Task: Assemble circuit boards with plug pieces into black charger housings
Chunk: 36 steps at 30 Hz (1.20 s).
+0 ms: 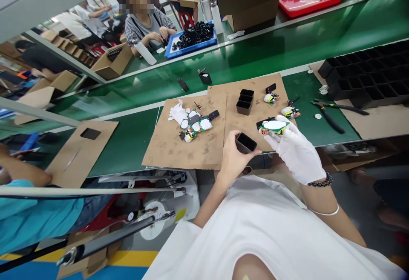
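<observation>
My bare left hand (234, 154) is closed around a small black rectangular box (246, 143), its hollow open end facing up. In a white glove, my right hand (297, 150) grips a circuit board (275, 126) with a white round pad on top and orange and yellow parts at its edge. The board is held just right of the box, apart from it. Beyond my hands, three more black boxes (245, 102) stand in a row on the cardboard. Further circuit boards (195, 122) with white round pads lie to the left beside a crumpled white glove (179, 112).
Small assemblies (290, 112) lie near my right hand. Black-handled pliers (332, 114) rest to the right, before a block of black boxes (367, 75). Two black parts (205, 77) sit on the green belt. Across it, a person works by a blue tray (191, 39); another person's arm (25, 165) is at left.
</observation>
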### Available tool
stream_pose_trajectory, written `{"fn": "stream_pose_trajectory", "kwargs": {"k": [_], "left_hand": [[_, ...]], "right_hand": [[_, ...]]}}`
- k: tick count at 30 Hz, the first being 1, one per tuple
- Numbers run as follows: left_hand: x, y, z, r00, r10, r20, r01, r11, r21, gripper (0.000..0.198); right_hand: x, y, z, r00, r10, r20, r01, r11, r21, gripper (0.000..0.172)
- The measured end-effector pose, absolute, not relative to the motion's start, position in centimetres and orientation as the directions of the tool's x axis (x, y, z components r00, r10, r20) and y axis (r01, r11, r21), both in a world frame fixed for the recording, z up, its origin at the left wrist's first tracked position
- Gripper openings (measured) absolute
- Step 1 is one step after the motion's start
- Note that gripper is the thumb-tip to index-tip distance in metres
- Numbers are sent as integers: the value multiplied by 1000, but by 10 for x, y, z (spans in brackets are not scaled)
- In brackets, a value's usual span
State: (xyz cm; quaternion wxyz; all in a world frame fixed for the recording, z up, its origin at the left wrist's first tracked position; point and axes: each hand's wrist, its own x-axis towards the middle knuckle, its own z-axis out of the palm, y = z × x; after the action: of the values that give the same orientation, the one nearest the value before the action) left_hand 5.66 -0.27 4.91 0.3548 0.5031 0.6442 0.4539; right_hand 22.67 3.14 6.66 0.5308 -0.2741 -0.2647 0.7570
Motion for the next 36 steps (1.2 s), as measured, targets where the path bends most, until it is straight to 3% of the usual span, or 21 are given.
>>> {"fn": "stream_pose_trajectory", "kwargs": {"k": [3,7,9,11,14,17,22,28,36], "left_hand": [[57,-6,51,-78,992,-100,377,123,918,74],[58,-12,40,207,953,-222,74,211,975,73],[59,-13,33,237,957,-168,-75,191,979,64],[61,-12,29,130,989,-75,-86,87,993,49],[64,-9,33,-124,982,143,107,-130,986,33],[68,-5,41,-245,898,366,253,-305,918,30],[76,0,52,-229,767,600,367,-503,783,35],[79,2,58,-194,659,727,447,-600,664,37],[83,-1,61,-180,657,732,468,-598,651,32]], "right_hand": [[228,31,73,-311,933,-184,-676,-353,-647,25],[228,32,75,-325,909,-263,-715,-418,-561,27],[227,32,75,-309,906,-288,-719,-421,-553,28],[226,29,76,-258,929,-264,-700,-368,-612,27],[222,21,80,-42,995,-90,-584,-97,-806,29],[217,10,82,220,958,185,-294,246,-924,37],[206,-3,76,201,750,630,84,628,-774,53],[203,-5,71,82,653,753,347,690,-635,69],[208,-6,73,47,639,768,278,730,-624,68]]}}
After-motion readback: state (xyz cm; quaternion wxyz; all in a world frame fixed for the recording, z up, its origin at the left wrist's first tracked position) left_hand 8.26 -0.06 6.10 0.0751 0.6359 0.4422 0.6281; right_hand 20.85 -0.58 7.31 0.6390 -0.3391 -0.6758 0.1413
